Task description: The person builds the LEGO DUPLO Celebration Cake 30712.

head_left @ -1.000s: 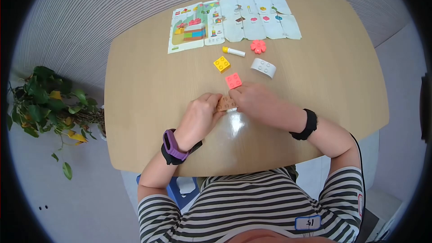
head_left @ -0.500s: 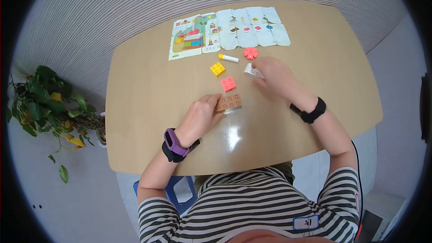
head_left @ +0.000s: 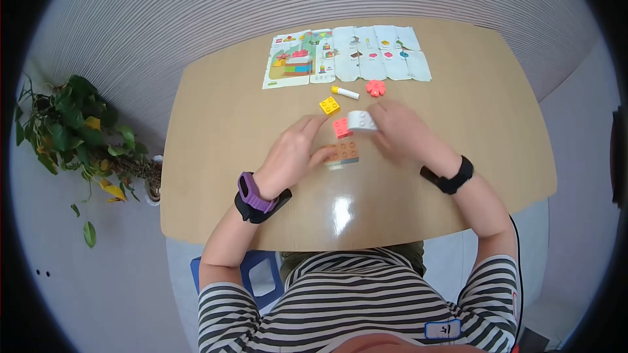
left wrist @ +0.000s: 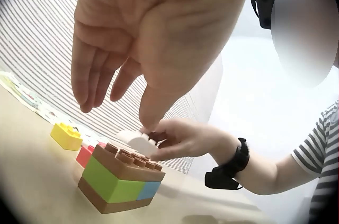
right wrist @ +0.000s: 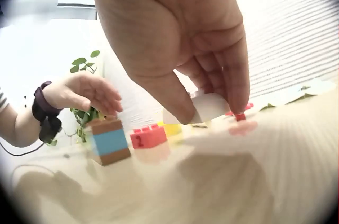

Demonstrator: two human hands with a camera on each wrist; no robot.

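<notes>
Moved nearer the loosely parted left-hand fingers, one white, arched, studded brick sits pinched between right-hand fingers.

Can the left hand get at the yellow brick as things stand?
Probably yes: the left hand looks empty, it is close to the yellow brick in the head view, and nothing seems to stand between them.

One number is clear to read: a dark "2" on the red brick.
It stands on the brick's side. On the striped shirt, a blue-edged label carries handwritten marks, which I cannot read surely. On the paper sheet, the print and the red square logo are too small to read.
</notes>
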